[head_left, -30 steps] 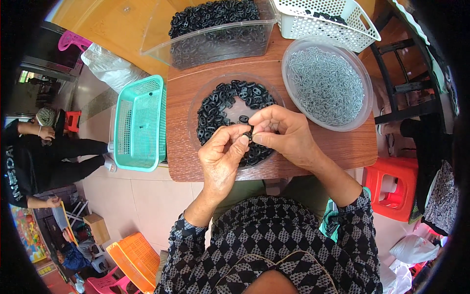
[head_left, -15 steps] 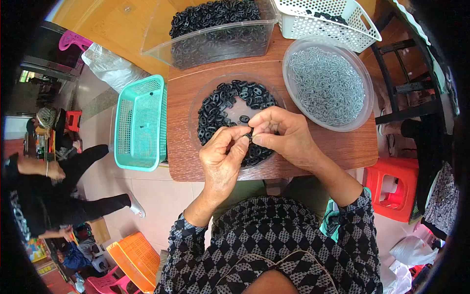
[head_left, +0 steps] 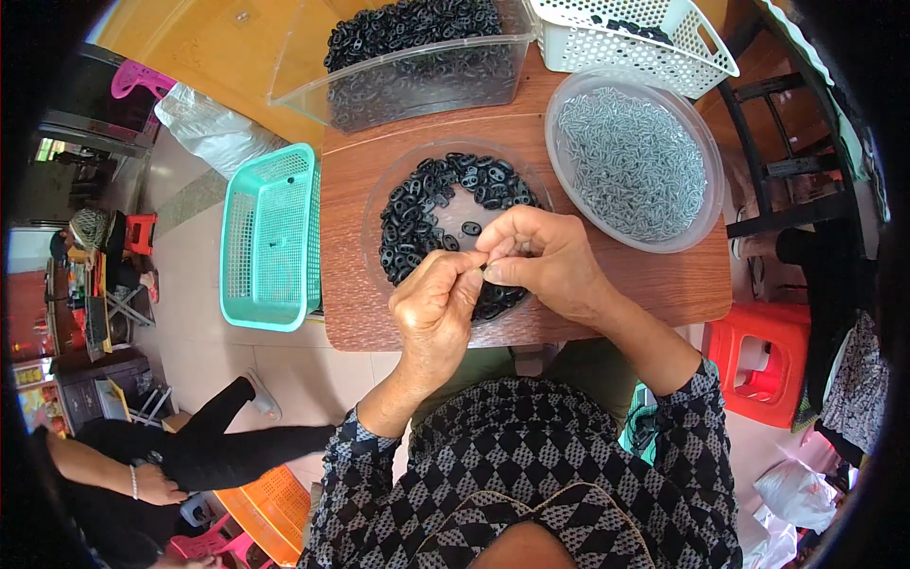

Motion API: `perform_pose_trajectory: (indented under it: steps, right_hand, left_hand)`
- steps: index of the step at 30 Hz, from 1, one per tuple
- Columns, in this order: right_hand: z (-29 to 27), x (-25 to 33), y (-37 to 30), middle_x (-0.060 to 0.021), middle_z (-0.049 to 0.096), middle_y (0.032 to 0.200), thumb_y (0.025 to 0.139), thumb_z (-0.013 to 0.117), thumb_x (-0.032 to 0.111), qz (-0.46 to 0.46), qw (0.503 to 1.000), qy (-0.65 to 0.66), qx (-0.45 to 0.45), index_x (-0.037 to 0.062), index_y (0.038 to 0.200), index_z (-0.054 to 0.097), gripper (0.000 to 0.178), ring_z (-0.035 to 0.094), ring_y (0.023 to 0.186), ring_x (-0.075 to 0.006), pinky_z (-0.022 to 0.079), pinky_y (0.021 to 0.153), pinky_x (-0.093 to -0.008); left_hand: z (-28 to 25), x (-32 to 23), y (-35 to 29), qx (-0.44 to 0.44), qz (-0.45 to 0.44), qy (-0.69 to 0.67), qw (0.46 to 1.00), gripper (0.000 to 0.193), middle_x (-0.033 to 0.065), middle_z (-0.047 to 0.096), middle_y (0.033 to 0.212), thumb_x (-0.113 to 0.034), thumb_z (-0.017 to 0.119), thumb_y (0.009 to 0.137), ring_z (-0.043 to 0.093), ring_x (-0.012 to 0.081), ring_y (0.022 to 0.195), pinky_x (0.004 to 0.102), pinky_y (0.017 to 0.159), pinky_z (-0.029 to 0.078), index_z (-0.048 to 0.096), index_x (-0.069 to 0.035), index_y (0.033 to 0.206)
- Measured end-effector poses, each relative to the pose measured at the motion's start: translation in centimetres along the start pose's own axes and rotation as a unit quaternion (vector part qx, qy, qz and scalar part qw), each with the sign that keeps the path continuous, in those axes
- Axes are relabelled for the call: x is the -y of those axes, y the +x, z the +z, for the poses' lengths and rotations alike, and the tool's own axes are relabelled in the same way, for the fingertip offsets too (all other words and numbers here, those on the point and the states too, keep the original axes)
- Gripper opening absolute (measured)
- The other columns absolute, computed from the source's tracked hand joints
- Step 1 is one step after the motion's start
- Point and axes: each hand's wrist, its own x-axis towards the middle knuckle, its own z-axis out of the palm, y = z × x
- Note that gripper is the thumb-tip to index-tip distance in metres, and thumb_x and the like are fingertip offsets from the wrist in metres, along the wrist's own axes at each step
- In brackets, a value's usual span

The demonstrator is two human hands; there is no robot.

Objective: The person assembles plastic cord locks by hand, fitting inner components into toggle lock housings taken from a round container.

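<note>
Above the near side of a clear round tray [head_left: 373,201], my two hands meet fingertip to fingertip. My left hand [head_left: 431,308] pinches a small black piece, mostly hidden by the fingers. Against it press the thumb and forefinger of my right hand [head_left: 550,261]; whether they hold a small part of their own cannot be made out. Black oval pieces with two holes [head_left: 406,223] ring the tray in a loose heap. One single black oval piece [head_left: 471,229] lies apart on the bare tray bottom, just beyond my fingertips.
A round tub of small silvery metal pins [head_left: 630,166] stands right on the wooden table [head_left: 346,237]. Behind are a clear bin of black pieces [head_left: 417,71] and a white perforated basket [head_left: 626,47]. Left sits a turquoise basket [head_left: 270,237]; right, a red stool [head_left: 758,365]. Another person [head_left: 199,455] is lower left.
The other person has moved from the left edge to the lower left, nearer to me. My hands stay together at almost the same spot; the black piece shows less between my fingers.
</note>
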Motion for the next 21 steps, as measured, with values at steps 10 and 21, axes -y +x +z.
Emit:
perform_pose_trajectory:
  steps: [10,21]
  right_hand:
    - [0.3,0.8,0.2,-0.0030,0.062,0.080,0.079,0.064,0.001,0.010,1.000,-0.021,0.001,-0.0012,0.093,0.061,0.015,0.057,0.075,-0.0059,0.048,0.067,-0.0221]
    - [0.7,1.5,2.0,-0.0004,0.059,0.075,0.083,0.061,0.006,-0.083,0.986,-0.147,0.006,-0.0019,0.082,0.058,0.009,0.052,0.070,-0.0051,0.044,0.061,-0.0221]
  left_hand:
    - [-0.9,-0.1,0.6,-0.038,-0.177,-0.204,0.962,0.016,0.0059,0.065,0.079,0.000,0.062,0.085,0.057,0.0080,0.063,0.0187,0.053,0.046,0.064,0.007,0.099]
    - [-0.7,-0.9,1.8,-0.054,-0.126,-0.185,0.973,0.012,0.0021,0.062,0.082,0.000,0.061,0.087,0.054,0.0043,0.064,0.0171,0.054,0.044,0.064,0.004,0.097]
